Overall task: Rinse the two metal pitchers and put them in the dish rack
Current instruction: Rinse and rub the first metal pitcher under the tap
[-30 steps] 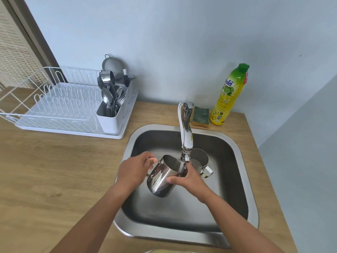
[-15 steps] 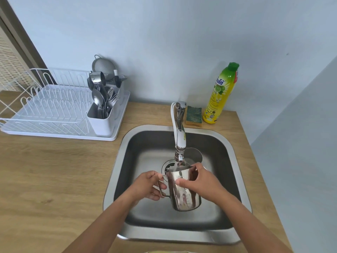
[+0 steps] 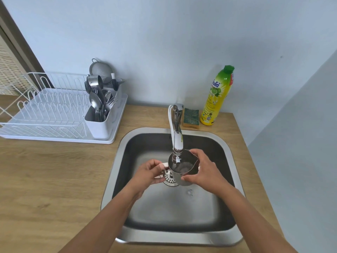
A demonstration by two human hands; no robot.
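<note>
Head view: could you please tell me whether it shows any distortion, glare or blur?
In the head view, wide-angle distortion tilts the door frame and wall corner; light is soft and even; the faucet and pitcher carry bright reflections; the left hand and right hand look sharp.

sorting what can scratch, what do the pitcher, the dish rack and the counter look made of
The pitcher looks like polished stainless steel: bright, mirror-like reflections. The dish rack looks like white coated wire on a matte white tray, probably plastic. The counter shows matte wood grain; solid wood or laminate, I cannot tell.
</note>
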